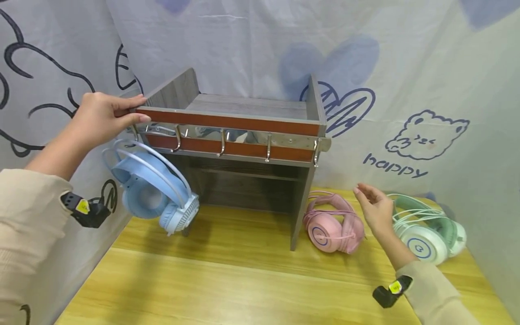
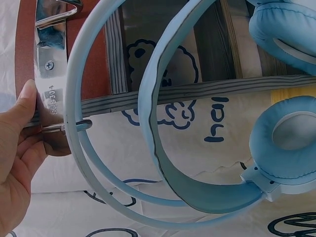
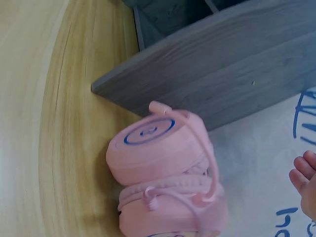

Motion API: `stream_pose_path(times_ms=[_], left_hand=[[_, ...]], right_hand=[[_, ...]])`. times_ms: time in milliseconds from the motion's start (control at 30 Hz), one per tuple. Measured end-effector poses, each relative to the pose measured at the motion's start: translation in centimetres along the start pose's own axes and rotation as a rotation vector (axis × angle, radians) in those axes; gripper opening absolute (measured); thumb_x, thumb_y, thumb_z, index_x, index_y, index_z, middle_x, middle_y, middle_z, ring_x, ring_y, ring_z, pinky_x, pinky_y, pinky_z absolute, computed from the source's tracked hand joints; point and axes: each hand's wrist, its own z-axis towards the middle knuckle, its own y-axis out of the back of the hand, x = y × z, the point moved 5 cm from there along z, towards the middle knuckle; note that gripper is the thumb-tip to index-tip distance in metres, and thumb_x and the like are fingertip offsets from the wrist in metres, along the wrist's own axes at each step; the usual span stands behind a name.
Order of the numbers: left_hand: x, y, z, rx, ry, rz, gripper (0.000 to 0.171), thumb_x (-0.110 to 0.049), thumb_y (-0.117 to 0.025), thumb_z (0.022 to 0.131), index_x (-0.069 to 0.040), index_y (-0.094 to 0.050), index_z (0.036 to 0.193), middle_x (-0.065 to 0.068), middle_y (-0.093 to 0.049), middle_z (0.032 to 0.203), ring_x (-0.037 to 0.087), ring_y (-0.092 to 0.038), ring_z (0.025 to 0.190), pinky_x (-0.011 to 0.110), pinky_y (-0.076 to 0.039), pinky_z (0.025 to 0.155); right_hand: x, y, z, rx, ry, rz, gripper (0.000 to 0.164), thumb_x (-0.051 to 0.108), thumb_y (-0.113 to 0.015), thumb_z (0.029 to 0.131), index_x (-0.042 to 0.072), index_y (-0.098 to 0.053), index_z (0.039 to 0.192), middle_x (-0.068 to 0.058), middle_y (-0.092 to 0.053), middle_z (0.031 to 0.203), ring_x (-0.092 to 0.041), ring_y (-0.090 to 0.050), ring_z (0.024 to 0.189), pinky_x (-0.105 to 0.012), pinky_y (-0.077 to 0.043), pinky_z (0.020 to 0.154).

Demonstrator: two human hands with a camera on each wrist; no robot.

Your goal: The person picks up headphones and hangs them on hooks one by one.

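My left hand (image 1: 99, 118) grips the left front corner of a grey wooden shelf (image 1: 302, 194), thumb on the front and fingers over the top edge. In the left wrist view, that hand (image 2: 19, 148) is at the end of the metal hook rail (image 2: 52, 89). Light blue headphones (image 1: 156, 180) hang by their headband from the leftmost hook (image 2: 81, 125), just below the hand. My right hand (image 1: 375, 210) is held up with loosely bent fingers and nothing in them, between pink headphones (image 1: 325, 228) and green-and-white headphones (image 1: 422, 241).
Both the pink and the green headphones lie on the yellow wood-grain table (image 1: 227, 289), right of the shelf. Several more metal hooks (image 1: 222, 143) line the shelf's red-brown front. A printed white cloth (image 1: 260, 49) stands behind and on both sides.
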Motion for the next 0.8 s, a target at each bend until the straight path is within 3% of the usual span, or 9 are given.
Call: stream_pose_path(times_ms=[100, 433, 533, 633, 667, 800], left_hand=[[-0.1, 0.0, 0.1, -0.006, -0.006, 0.003, 0.043, -0.024, -0.067, 0.084, -0.006, -0.059, 0.123, 0.024, -0.058, 0.115, -0.006, -0.039, 0.046, 0.017, -0.027, 0.044], [0.0, 0.1, 0.0, -0.011, -0.025, 0.01, 0.043, -0.022, -0.068, 0.084, -0.006, -0.059, 0.122, 0.023, -0.059, 0.115, -0.008, -0.039, 0.046, 0.015, -0.027, 0.044], [0.0, 0.1, 0.0, -0.01, -0.03, 0.01, 0.042, -0.022, -0.068, 0.084, -0.006, -0.059, 0.122, 0.023, -0.059, 0.116, -0.007, -0.038, 0.045, 0.015, -0.027, 0.044], [0.0, 0.0, 0.0, -0.008, -0.028, 0.014, 0.042, -0.023, -0.068, 0.084, -0.006, -0.059, 0.122, 0.023, -0.058, 0.117, -0.007, -0.038, 0.045, 0.016, -0.027, 0.044], [0.0, 0.0, 0.0, -0.011, -0.031, 0.016, 0.042, -0.022, -0.068, 0.084, -0.007, -0.059, 0.122, 0.023, -0.059, 0.116, -0.007, -0.038, 0.045, 0.016, -0.027, 0.044], [-0.1, 0.2, 0.0, -0.024, -0.046, 0.026, 0.042, -0.022, -0.069, 0.083, -0.006, -0.06, 0.121, 0.023, -0.06, 0.113, -0.01, -0.038, 0.045, 0.014, -0.027, 0.044]], right_hand=[[-1.0, -0.1, 0.3, -0.007, -0.001, -0.019, 0.027, 0.013, -0.063, 0.089, -0.004, -0.065, 0.109, -0.021, -0.065, 0.11, 0.019, -0.051, 0.071, -0.002, -0.042, 0.07], [-4.5, -0.5, 1.2, -0.026, -0.077, -0.035, 0.03, 0.015, -0.061, 0.089, -0.004, -0.063, 0.113, -0.019, -0.064, 0.113, 0.021, -0.049, 0.071, -0.001, -0.041, 0.07], [-5.6, -0.4, 1.6, -0.041, -0.097, 0.003, 0.03, 0.013, -0.062, 0.089, -0.005, -0.062, 0.113, 0.006, -0.071, 0.094, 0.021, -0.05, 0.071, -0.001, -0.041, 0.07], [-6.5, -0.2, 1.9, -0.039, -0.124, 0.036, 0.031, 0.013, -0.063, 0.088, -0.006, -0.061, 0.113, 0.034, -0.057, 0.074, 0.02, -0.05, 0.069, 0.0, -0.041, 0.069], [-6.8, -0.2, 2.0, -0.033, -0.134, 0.04, 0.032, 0.013, -0.063, 0.088, -0.007, -0.061, 0.114, 0.039, -0.051, 0.07, 0.02, -0.05, 0.069, 0.0, -0.041, 0.068], [-7.8, -0.4, 2.2, -0.014, -0.167, 0.07, 0.035, 0.014, -0.062, 0.089, -0.009, -0.058, 0.116, 0.04, -0.05, 0.067, 0.02, -0.05, 0.067, 0.0, -0.041, 0.067]])
